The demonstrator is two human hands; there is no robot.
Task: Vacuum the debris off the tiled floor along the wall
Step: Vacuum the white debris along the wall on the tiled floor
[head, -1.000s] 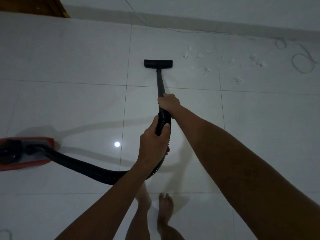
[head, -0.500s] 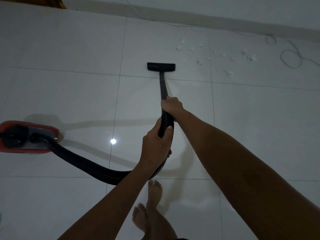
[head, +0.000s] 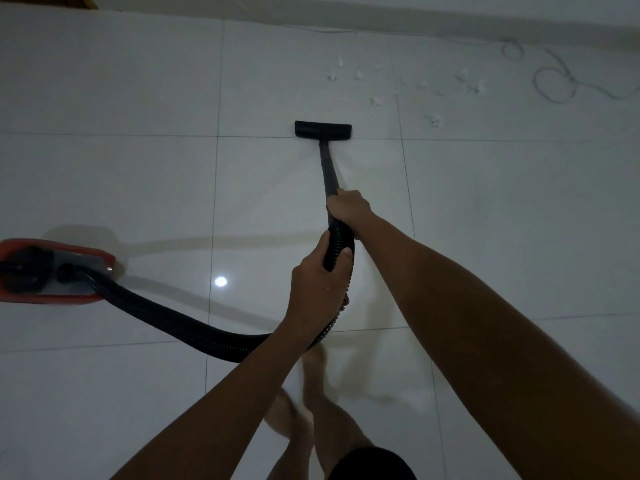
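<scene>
Bare forearms, no sleeves; bare legs and feet; dark shorts (head: 372, 464) at bottom edge.

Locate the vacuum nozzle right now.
Head view, upper centre: vacuum nozzle flat on the tiled floor, left of and nearer than the white debris.

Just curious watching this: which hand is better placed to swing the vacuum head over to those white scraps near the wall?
The right hand. It grips the wand farther forward, nearer the floor head, and the debris lies to the head's right. The left hand holds the hose end behind it.
</scene>
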